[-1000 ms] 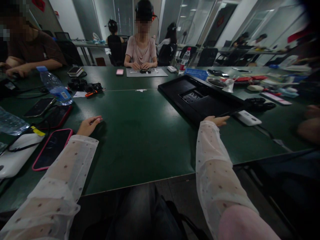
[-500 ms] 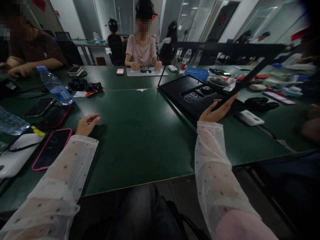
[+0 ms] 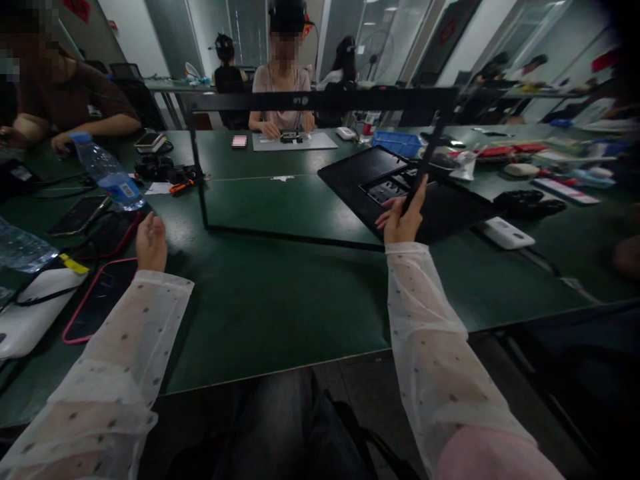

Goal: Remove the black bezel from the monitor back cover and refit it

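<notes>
Right hand [image 3: 401, 228]: fingers grip thin black rectangular frame [image 3: 320, 100] above glossy green tabletop [image 3: 280, 307]. Left hand [image 3: 151, 247]: fingers loosely part-open.

Sheer white sleeves [image 3: 107, 367], kinda baggy and crinkled, are worn down to the hands [image 3: 151, 247], sprinkled with tiny dark stars. Dark trousers [image 3: 287, 433] can be made out below.

R hand [image 3: 404, 219] grips blk frame [image 3: 320, 100], upright over grn table [image 3: 280, 300]
L hand [image 3: 151, 245] loosely curled nr pink-edged phone [image 3: 109, 290]; blk panel [image 3: 453, 203] on table, just behind R hand.
</notes>
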A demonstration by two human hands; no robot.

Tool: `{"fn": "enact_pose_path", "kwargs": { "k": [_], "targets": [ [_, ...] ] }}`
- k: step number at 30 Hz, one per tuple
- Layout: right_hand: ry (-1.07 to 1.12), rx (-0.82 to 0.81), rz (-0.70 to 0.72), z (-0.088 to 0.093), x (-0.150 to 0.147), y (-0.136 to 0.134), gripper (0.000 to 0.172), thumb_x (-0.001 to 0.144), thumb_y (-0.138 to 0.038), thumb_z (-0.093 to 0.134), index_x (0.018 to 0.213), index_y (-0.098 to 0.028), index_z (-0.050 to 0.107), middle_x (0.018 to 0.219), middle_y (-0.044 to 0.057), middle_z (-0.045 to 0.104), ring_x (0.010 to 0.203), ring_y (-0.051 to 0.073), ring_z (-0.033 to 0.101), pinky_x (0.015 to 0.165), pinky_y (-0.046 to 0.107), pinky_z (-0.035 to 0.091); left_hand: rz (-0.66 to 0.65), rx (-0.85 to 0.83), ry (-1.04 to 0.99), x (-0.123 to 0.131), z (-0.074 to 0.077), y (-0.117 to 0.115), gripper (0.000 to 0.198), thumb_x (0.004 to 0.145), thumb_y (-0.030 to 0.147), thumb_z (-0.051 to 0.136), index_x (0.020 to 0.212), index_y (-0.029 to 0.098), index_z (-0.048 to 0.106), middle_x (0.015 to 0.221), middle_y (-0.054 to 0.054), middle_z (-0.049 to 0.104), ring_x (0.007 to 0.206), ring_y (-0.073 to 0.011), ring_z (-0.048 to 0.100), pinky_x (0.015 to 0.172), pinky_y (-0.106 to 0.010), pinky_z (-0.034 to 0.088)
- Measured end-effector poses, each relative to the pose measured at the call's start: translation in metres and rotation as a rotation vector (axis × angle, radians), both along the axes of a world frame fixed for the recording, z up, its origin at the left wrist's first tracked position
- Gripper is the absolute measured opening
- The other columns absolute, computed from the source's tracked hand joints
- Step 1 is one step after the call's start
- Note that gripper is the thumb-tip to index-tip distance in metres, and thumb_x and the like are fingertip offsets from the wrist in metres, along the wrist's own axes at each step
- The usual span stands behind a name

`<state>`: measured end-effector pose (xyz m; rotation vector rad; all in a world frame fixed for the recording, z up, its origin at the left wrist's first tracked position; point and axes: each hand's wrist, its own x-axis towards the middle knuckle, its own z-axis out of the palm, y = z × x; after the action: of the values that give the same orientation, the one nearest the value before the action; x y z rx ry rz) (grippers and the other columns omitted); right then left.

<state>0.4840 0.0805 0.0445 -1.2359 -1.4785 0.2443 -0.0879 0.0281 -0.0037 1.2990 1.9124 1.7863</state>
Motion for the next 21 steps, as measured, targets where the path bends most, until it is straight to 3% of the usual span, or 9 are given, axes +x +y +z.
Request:
{"fn": "enact_pose_path", "kwargs": {
  "k": [4,9,12,15,18,21],
  "targets": [
    [0.061,-0.090,0.063,-0.023,-0.007,0.022,0.087,0.101,-0.065,0.047,0.175,-0.031,0.015,0.090,0.003,0.071,0.055,0.015,0.063,0.053,0.029,0.062,-0.165,-0.098,-0.066,0.009,0.005,-0.003,0.063,0.107,0.057,0.051,0.147,0.008,0.051,0.139,-0.022,0.068,0.096,-0.0159,0.072,0.088,-0.030,0.053],
    [0.020,-0.269,0.154,-0.054,-0.007,0.046,0.090,0.096,-0.063,0.056,0.172,-0.027,0.025,0.089,0.003,0.073,0.062,0.019,0.067,0.066,0.040,0.068,-0.244,-0.282,0.007,0.022,0.012,-0.011,0.049,0.099,0.055,0.059,0.126,0.013,0.066,0.110,-0.014,0.079,0.073,-0.0151,0.068,0.069,-0.028,0.051],
    [-0.105,-0.314,0.138,-0.065,-0.001,0.056,0.080,0.094,-0.054,0.058,0.165,-0.021,0.041,0.098,0.008,0.075,0.080,0.024,0.073,0.089,0.053,0.066,-0.161,-0.388,0.143,0.020,0.013,-0.012,0.036,0.094,0.047,0.062,0.112,0.017,0.070,0.102,-0.010,0.077,0.079,-0.0193,0.068,0.074,-0.031,0.054],
    [-0.306,-0.318,0.071,-0.071,0.003,0.062,0.069,0.089,-0.040,0.061,0.152,-0.014,0.057,0.117,0.017,0.073,0.114,0.034,0.070,0.113,0.060,0.052,-0.080,-0.529,0.371,0.015,0.012,-0.012,0.031,0.089,0.039,0.065,0.110,0.018,0.074,0.101,-0.010,0.075,0.098,-0.0272,0.069,0.091,-0.039,0.055],
    [-0.450,-0.358,0.015,-0.073,0.005,0.064,0.064,0.084,-0.033,0.063,0.144,-0.011,0.063,0.130,0.023,0.065,0.129,0.042,0.059,0.117,0.067,0.044,-0.050,-0.614,0.547,0.010,0.008,-0.013,0.041,0.091,0.043,0.060,0.117,0.014,0.076,0.105,-0.014,0.072,0.106,-0.0314,0.067,0.099,-0.045,0.052],
    [-0.494,-0.362,0.032,-0.075,0.004,0.063,0.058,0.083,-0.031,0.064,0.138,-0.015,0.068,0.125,0.021,0.063,0.125,0.043,0.058,0.116,0.070,0.043,-0.072,-0.512,0.567,0.007,0.001,-0.014,0.040,0.085,0.048,0.064,0.106,0.017,0.078,0.099,-0.014,0.070,0.103,-0.0325,0.066,0.099,-0.047,0.052]
  ]
}}
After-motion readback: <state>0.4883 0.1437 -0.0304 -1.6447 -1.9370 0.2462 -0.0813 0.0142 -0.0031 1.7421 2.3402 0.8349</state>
